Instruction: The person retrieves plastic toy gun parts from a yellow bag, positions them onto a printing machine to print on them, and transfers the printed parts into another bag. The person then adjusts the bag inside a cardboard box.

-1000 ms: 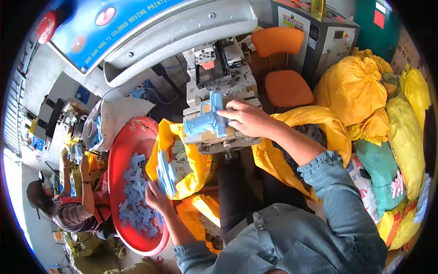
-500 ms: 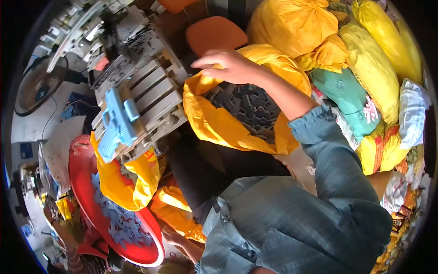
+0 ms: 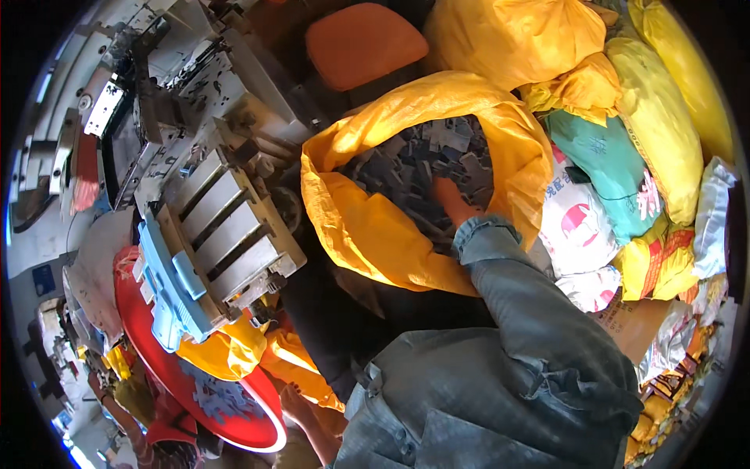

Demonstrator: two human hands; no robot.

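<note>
My right hand (image 3: 451,201) is down inside a wide orange sack (image 3: 344,227), among many small flat grey pieces (image 3: 465,168). Its fingers are buried or hidden there, so what they hold does not show. The right forearm, in a dark blue-green sleeve, crosses the sack's near rim. Low on the left, my left hand (image 3: 295,402) is beside the rim of a red tub (image 3: 269,406). Its fingers are small and unclear. Light bluish pieces (image 3: 223,397) lie in the tub. A light blue toy pistol (image 3: 169,285) rests against the edge of a slatted metal fixture (image 3: 223,227).
A machine (image 3: 141,125) stands at the far left. An orange chair (image 3: 366,45) is behind the sack. Full sacks crowd the right: a large orange one (image 3: 516,39), a green one (image 3: 598,168) and long yellow ones (image 3: 660,133). A cardboard piece (image 3: 629,332) lies below them.
My right hand has gone from above the orange sack's far left rim down into the grey pieces. The view has shifted, so the machine and toy pistol appear lower and further left.
</note>
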